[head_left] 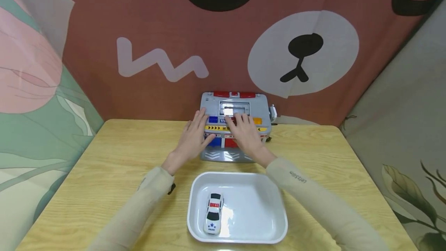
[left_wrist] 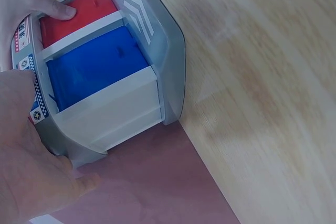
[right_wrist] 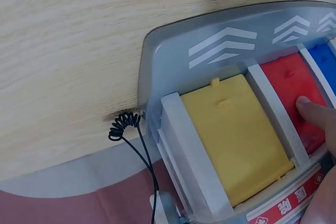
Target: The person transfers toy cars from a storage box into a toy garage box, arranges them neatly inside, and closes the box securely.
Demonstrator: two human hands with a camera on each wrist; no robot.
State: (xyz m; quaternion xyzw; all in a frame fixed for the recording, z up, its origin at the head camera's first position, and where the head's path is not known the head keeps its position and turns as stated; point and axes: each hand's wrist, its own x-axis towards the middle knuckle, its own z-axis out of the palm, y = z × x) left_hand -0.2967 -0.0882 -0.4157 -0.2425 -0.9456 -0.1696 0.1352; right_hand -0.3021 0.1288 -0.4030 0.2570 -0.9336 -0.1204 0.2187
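A grey toy garage [head_left: 209,104] stands at the back of the table, with blue, red and yellow doors along its front. My left hand [head_left: 191,138] rests against its left side, fingers extended along the top edge and thumb by the front. My right hand [head_left: 248,138] lies over the roof's front edge, fingers on top near the coloured buttons. In the right wrist view, its thumb touches the red door [right_wrist: 289,77]; the yellow door [right_wrist: 236,135] is beside it. The blue door [left_wrist: 100,66] shows in the left wrist view. All three doors look closed.
Nearer the front of the table, a white tray [head_left: 254,220] holds a white toy police car [head_left: 213,214]. A black coiled cord [right_wrist: 125,124] hangs by the garage's right side. Behind the table is a printed bear curtain [head_left: 156,96].
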